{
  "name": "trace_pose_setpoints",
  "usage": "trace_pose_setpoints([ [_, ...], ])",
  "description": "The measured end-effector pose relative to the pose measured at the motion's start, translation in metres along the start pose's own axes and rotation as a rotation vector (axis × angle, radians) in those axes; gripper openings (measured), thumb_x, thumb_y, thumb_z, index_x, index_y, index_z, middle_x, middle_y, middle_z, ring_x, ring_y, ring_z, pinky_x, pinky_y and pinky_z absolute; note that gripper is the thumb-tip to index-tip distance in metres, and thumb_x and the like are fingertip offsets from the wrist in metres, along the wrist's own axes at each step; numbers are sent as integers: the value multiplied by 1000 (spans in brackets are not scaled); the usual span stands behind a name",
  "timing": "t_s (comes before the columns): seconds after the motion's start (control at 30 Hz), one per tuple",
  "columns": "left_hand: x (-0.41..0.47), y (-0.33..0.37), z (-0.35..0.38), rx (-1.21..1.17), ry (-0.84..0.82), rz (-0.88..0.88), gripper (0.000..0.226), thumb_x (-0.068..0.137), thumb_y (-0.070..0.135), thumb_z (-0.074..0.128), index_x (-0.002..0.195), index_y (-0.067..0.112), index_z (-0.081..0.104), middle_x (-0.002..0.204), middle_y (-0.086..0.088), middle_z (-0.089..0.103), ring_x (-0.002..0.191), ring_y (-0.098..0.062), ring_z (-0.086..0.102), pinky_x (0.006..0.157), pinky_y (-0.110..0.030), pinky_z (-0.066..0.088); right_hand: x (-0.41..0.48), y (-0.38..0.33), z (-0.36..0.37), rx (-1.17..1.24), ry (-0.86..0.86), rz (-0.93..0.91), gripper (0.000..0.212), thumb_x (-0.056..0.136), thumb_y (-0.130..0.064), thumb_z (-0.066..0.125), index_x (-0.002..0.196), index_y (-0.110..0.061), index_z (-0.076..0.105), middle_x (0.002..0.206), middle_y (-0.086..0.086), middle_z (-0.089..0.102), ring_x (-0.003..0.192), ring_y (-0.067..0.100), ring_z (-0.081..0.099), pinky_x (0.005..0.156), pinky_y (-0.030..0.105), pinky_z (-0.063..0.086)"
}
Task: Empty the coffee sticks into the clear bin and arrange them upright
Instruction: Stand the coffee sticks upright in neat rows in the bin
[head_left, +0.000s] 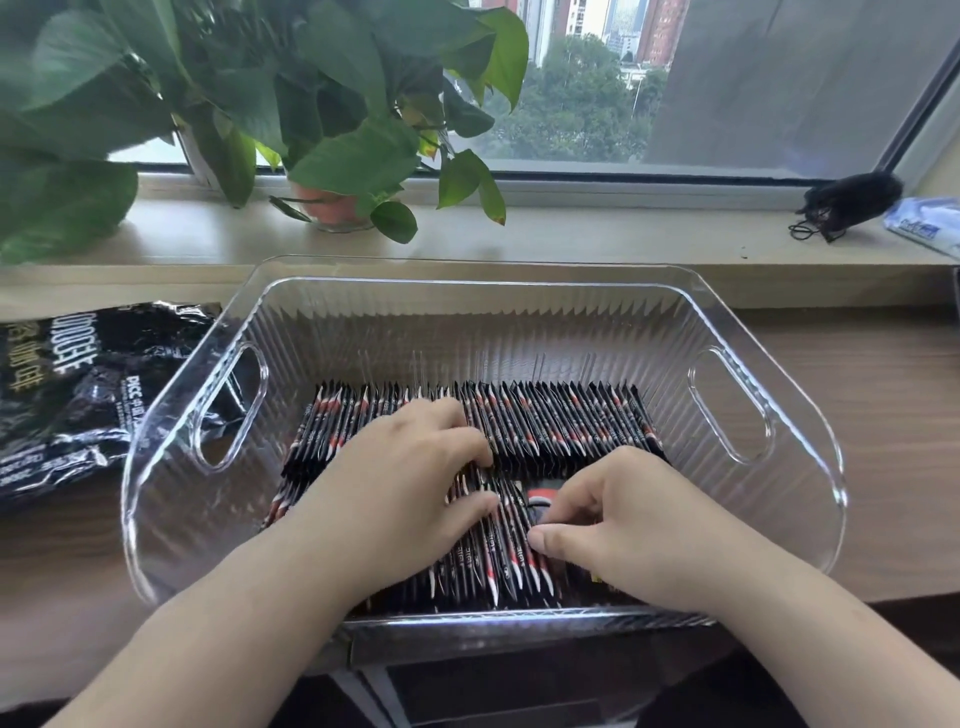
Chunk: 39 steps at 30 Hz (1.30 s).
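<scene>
A clear ribbed bin (779, 467) with two cut-out handles stands on the wooden desk in front of me. Inside it, several black, red and white coffee sticks (566, 421) stand on edge in a far row, and a second row (498, 561) runs along the near side. My left hand (400, 483) rests on the near row, fingers spread over the sticks. My right hand (628, 525) reaches into a gap in that row, thumb and curled fingers closing round a few sticks. What lies in the gap under my fingers is partly hidden.
A crumpled black coffee bag (62, 395) lies left of the bin. A leafy potted plant (322, 156) stands on the windowsill behind. At the sill's right end sit a black pouch (847, 205) and a white packet (930, 226).
</scene>
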<state>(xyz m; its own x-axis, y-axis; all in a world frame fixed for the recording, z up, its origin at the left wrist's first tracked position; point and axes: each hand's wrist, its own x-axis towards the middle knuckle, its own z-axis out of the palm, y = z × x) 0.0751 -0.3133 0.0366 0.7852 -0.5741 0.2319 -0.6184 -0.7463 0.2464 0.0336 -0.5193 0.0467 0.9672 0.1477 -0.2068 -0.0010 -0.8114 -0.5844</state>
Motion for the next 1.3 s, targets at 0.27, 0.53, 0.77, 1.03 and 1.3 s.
trace_pose_setpoints([
  [0.27,-1,-3,-2,44,37,-214,18,93,34,57,88,26,72,81,14,54,81,-7,54,76,-27,51,-2,-4,0,14,-31,7,38,93,-42,68,68,-15,74,42,-4,54,35,5,43,43,13,32],
  [0.53,0,-1,-1,-9,17,-197,25,95,32,55,114,32,71,81,18,48,84,-5,50,76,-22,46,-2,-5,1,20,-14,-22,42,95,-40,64,70,-7,71,41,-4,48,36,7,40,43,16,31],
  [0.77,-2,-1,0,-40,37,-210,25,93,32,53,109,33,72,78,21,45,79,-3,47,66,-18,34,-2,-5,4,2,0,-42,38,93,-41,65,68,-14,73,57,3,67,40,5,49,48,21,42],
  [1.03,-4,5,-3,-95,-17,-192,42,95,31,48,134,42,57,90,19,44,85,-4,51,78,-22,46,-4,-6,4,-26,85,-64,34,89,-40,67,68,-14,72,60,1,66,53,9,60,60,25,50],
  [1.3,-4,5,-3,-97,7,-187,35,94,31,48,125,39,64,93,19,46,84,-3,53,77,-21,46,-3,-4,6,-11,81,-43,26,85,-43,68,71,-22,71,77,-8,73,88,5,70,77,33,57],
])
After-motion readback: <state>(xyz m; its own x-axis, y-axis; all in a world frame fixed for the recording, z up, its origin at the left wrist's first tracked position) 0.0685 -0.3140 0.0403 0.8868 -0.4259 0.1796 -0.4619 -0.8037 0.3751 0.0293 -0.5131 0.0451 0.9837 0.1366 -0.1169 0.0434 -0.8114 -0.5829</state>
